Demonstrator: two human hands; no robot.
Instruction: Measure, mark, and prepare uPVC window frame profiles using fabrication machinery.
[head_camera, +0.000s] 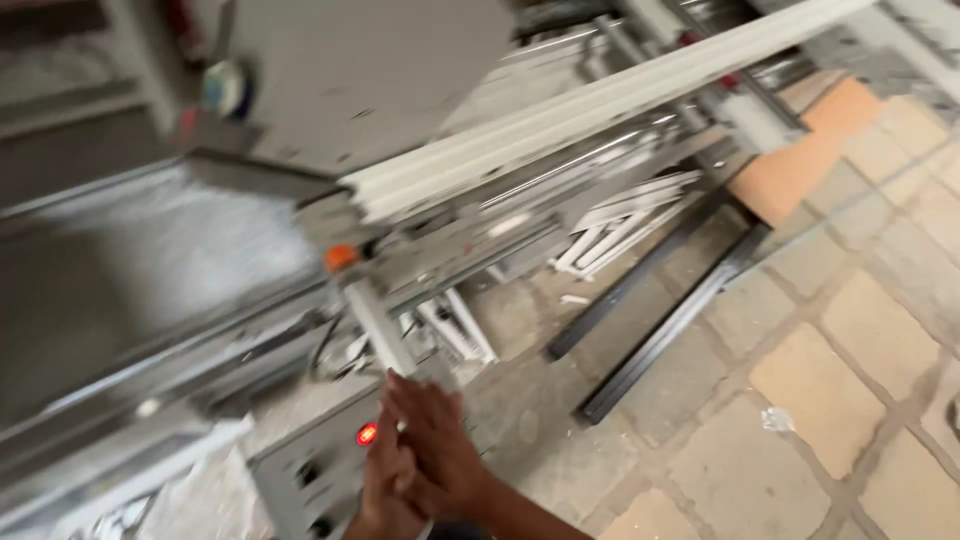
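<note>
Control panel (305, 475) of the machine is the thing our hands are at; it is a grey box face at the bottom of the view, low on the front of the machine, and we use it as our landmark. On its upper right corner a small red lamp (367, 434) is lit, and lower on the panel we see two dark round knobs, which are blurred. Our left hand (385, 480) lies against the right edge of the panel, just under the red lamp, with its fingers straight and together. Our right hand (440, 450) is laid over the left one, touching it, the fingers stretched flat and pointing up and to the left. Neither hand pinches or holds a thing; both are flat and pressed one on the other.

Just above the panel a short white bar (378, 330) goes up to an orange knob (341, 256). Further above the panel, a long white profile (600, 105) lies on the machine bed and runs to the upper right. To the right of the panel, on the floor, white offcuts (615, 225) lie in a heap, and beside them two dark long rails (670, 320) lie in a slant. Far right of the panel is the paved floor (850, 350) with tan stone tiles.
</note>
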